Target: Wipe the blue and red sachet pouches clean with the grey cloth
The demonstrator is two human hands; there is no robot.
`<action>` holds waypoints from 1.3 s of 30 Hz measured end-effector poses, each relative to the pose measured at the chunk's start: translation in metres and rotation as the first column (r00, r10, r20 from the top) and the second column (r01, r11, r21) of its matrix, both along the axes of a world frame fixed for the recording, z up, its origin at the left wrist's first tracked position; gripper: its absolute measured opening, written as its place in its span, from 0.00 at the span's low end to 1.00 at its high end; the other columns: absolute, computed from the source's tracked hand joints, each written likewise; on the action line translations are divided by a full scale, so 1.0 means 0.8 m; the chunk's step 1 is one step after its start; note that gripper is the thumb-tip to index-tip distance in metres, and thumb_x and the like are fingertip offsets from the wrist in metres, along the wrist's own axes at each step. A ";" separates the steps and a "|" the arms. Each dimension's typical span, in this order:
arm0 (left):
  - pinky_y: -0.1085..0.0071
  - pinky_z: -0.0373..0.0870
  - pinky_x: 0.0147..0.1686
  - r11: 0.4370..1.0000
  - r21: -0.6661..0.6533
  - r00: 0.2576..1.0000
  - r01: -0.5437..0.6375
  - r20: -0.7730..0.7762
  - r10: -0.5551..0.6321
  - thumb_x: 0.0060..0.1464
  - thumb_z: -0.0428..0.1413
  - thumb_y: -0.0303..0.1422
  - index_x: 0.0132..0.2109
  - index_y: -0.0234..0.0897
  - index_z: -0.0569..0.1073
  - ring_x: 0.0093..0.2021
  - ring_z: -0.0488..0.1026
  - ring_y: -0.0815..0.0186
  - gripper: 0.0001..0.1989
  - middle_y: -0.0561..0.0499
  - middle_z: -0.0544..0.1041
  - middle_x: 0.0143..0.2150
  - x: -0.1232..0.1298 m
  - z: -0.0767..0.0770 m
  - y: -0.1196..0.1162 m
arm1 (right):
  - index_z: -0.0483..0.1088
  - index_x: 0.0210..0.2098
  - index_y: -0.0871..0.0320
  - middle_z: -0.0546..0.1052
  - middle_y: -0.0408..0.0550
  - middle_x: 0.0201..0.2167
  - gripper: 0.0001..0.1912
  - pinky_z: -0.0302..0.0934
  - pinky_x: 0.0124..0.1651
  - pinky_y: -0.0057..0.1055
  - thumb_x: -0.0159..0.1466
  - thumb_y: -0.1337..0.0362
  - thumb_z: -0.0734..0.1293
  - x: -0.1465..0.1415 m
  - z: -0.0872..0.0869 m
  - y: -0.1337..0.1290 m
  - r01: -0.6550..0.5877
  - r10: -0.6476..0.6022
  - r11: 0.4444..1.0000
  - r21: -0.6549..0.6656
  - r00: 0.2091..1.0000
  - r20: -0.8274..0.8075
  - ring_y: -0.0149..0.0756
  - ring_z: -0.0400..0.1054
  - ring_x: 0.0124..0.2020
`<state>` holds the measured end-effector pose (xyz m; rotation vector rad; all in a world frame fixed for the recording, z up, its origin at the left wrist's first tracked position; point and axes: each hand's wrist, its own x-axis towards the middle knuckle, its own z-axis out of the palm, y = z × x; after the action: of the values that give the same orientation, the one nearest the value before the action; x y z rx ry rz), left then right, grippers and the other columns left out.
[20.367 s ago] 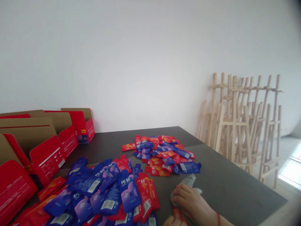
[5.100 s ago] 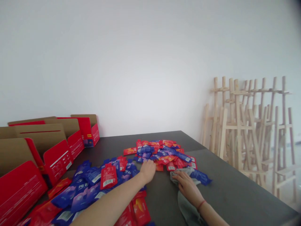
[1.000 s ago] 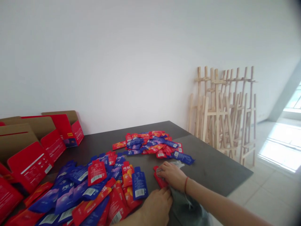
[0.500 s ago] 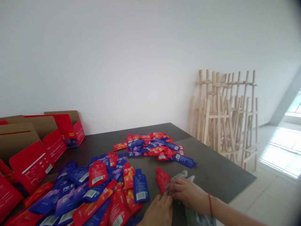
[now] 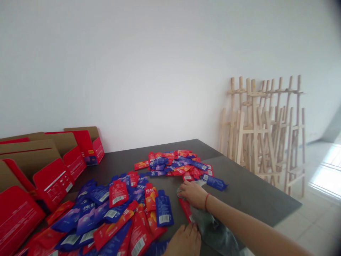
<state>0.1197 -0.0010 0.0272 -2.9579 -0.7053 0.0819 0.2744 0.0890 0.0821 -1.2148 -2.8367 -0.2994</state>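
The red pouch (image 5: 185,209) is laid flat on the worktop (image 5: 261,202), to the right of the near pile of pouches (image 5: 112,217) and on the near side of the far pile of pouches (image 5: 176,165). Its far end is covered by the right hand (image 5: 192,193) and by the grey cloth (image 5: 217,229), which is trailed toward the near edge. The fingers of the right hand are bent over the cloth; whether the cloth is pinched or only pressed cannot be determined. The fingers of the left hand (image 5: 183,240) are extended close together at the near end of the pouch; the thumb is not clearly shown, so a pinch cannot be confirmed.

The pouch is judged to be light, soft and pliable, with a smooth film surface on which bare fingertips may slip. Bending or sliding is to be expected if it is pushed from one end only. It is best held down at the flat near edge and, when lifted, pinched there across both faces. The narrow neck, as seen on the blue pouch (image 5: 163,209) alongside, is judged a less suitable grip, and hard squeezing of the body is best avoided.
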 end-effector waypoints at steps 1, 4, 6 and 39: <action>0.62 0.70 0.48 1.000 -0.007 1.000 -0.009 -0.002 0.009 0.68 0.47 0.27 0.60 0.25 0.71 0.59 0.71 0.52 0.18 0.32 0.73 0.60 0.000 0.000 0.000 | 0.78 0.47 0.52 0.78 0.50 0.48 0.11 0.62 0.44 0.38 0.68 0.68 0.67 0.008 -0.002 -0.011 -0.023 0.023 1.000 -0.008 1.000 -0.011 0.44 0.67 0.47; 0.62 0.71 0.47 1.000 -0.022 1.000 -0.016 0.020 0.016 0.68 0.48 0.28 0.59 0.26 0.72 0.56 0.73 0.53 0.17 0.34 0.75 0.58 -0.001 0.003 0.001 | 0.77 0.50 0.48 0.77 0.46 0.54 0.11 0.61 0.49 0.39 0.70 0.62 0.66 0.034 -0.015 -0.055 -0.142 0.136 0.988 -0.054 0.985 -0.110 0.44 0.65 0.54; 0.62 0.71 0.46 0.999 -0.032 0.999 0.006 0.045 -0.005 0.67 0.49 0.28 0.57 0.27 0.72 0.53 0.74 0.53 0.16 0.36 0.77 0.54 -0.003 0.006 0.003 | 0.77 0.50 0.46 0.77 0.46 0.53 0.12 0.61 0.51 0.39 0.71 0.62 0.65 0.052 -0.025 -0.082 -0.169 0.151 0.982 -0.082 0.970 -0.192 0.43 0.66 0.54; 0.63 0.69 0.51 0.995 0.083 0.985 0.046 0.159 -0.059 0.59 0.51 0.21 0.46 0.39 0.77 0.47 0.76 0.59 0.14 0.47 0.80 0.44 -0.148 0.110 0.134 | 0.77 0.52 0.56 0.76 0.52 0.53 0.28 0.60 0.61 0.39 0.58 0.77 0.58 0.107 -0.062 -0.042 0.347 -0.375 0.925 -0.152 0.782 -0.497 0.44 0.66 0.56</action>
<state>0.0013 0.1064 0.1154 -2.9283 -0.6315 -0.1877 0.3603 0.0554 0.0328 -1.5662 -2.1527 0.0936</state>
